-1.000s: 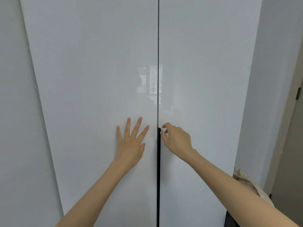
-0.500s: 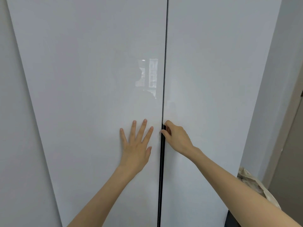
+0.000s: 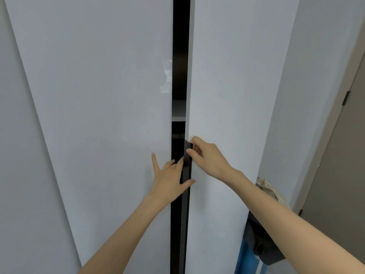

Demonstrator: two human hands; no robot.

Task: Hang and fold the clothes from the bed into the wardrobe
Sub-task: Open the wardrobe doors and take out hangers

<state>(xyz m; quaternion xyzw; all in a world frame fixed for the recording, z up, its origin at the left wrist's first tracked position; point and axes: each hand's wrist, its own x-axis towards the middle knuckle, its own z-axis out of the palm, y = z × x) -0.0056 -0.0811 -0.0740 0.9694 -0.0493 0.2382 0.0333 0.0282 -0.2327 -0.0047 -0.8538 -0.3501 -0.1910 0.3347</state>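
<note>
As the 2 doors of the wardrobe stand slightly parted straight ahead of me, I list each item against the gap between them.

1. Right hand: just right of the gap, thumb and fingers curled in a pinch on the upper end of the dark handle strip, which runs down the inner edge of the right door.
2. Left hand: just left of the gap, fingers spread and mostly straight, holding nothing. Palm faces the left door; fingertips reach that door's edge; the thumb stretches across the gap to the handle strip. Whether the palm presses the panel, I cannot tell.
3. Inside the gap, above the hands: a pale shelf, and under it a short length of dark rail. All else in there is too dark to read.
4. Well right of the gap, past the right door's outer edge: beige cloth, below it dark cloth, below that a blue item, partly hidden by my right forearm.
5. Farthest right of the gap: a grey room door.
</note>
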